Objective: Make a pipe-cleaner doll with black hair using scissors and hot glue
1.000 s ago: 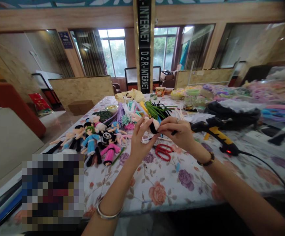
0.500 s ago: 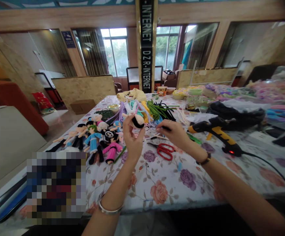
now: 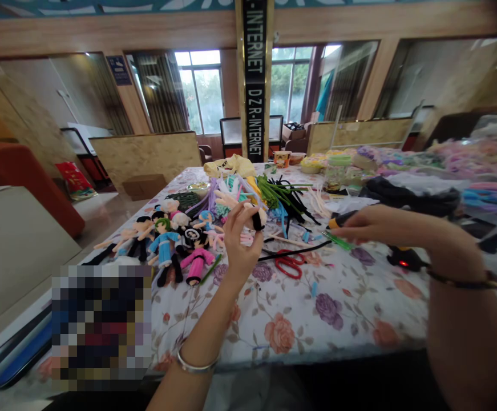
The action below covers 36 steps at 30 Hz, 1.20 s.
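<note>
My left hand [image 3: 242, 242] is raised over the table, thumb and fingers closed on a small plush doll piece [image 3: 257, 218], cream-coloured with a black band. Pale limb-like strips stick out behind the fingers. My right hand [image 3: 385, 228] hangs over the yellow-and-black glue gun [image 3: 340, 220], covering most of it. Its blurred fingers point left, close to a green slender tool [image 3: 337, 240]; whether they grip anything is hidden. A black fuzzy stem [image 3: 302, 250] lies across the red-handled scissors [image 3: 290, 264] between my hands.
Several finished dolls [image 3: 162, 242] lie to the left. Bundled coloured stems [image 3: 274, 191] are behind my left hand. The glue gun's red light [image 3: 403, 264] glows. Black bags [image 3: 406, 197] and a pastel heap [image 3: 466, 157] stand at the right, bowls and cups [image 3: 282, 158] at the back.
My right hand has let go of the black stem, which now lies on the table, and has moved right over the glue gun. My left hand has shifted slightly right with the doll piece.
</note>
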Available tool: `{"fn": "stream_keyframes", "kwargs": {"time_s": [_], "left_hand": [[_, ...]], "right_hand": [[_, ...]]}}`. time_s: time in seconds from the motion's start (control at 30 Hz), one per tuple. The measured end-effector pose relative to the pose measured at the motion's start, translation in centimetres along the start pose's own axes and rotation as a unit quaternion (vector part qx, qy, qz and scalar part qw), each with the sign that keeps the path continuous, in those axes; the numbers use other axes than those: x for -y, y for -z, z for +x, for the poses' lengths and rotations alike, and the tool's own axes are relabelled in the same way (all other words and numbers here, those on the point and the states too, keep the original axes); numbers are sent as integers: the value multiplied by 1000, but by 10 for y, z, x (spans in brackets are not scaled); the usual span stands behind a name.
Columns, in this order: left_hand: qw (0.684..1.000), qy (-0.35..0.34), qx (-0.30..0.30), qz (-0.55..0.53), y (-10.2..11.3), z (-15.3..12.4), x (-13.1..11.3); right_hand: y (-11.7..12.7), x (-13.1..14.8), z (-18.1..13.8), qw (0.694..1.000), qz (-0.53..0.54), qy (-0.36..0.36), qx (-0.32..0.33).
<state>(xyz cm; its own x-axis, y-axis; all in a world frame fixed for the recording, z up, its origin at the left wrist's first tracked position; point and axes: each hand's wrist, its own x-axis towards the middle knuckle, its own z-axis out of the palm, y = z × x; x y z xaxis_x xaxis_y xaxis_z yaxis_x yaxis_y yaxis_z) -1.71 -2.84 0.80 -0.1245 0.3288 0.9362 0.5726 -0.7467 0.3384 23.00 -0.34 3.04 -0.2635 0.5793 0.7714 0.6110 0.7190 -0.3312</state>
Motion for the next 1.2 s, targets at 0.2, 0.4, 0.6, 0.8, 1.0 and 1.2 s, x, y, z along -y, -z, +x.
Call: {"fn": "stream_keyframes", "kwargs": {"time_s": [0.2, 0.4, 0.6, 0.8, 1.0, 1.2], "left_hand": [[1000, -9, 8, -7, -1, 0, 1], [1000, -3, 15, -7, 0, 0, 0], [999, -7, 35, 5, 1, 1, -1], [999, 14, 39, 7, 2, 2, -3], [1000, 18, 19, 7, -3, 0, 4], [999, -5, 32, 7, -5, 0, 7]], "right_hand": [[79, -65, -11, 994, -33, -79, -64], [125, -133, -4, 897, 5, -319, 307], [74, -109, -5, 846, 47, -438, 299], [57, -110, -5, 839, 172, -417, 305], [69, -83, 7, 882, 182, -353, 254], [64, -32, 26, 904, 264, -292, 168]]}}
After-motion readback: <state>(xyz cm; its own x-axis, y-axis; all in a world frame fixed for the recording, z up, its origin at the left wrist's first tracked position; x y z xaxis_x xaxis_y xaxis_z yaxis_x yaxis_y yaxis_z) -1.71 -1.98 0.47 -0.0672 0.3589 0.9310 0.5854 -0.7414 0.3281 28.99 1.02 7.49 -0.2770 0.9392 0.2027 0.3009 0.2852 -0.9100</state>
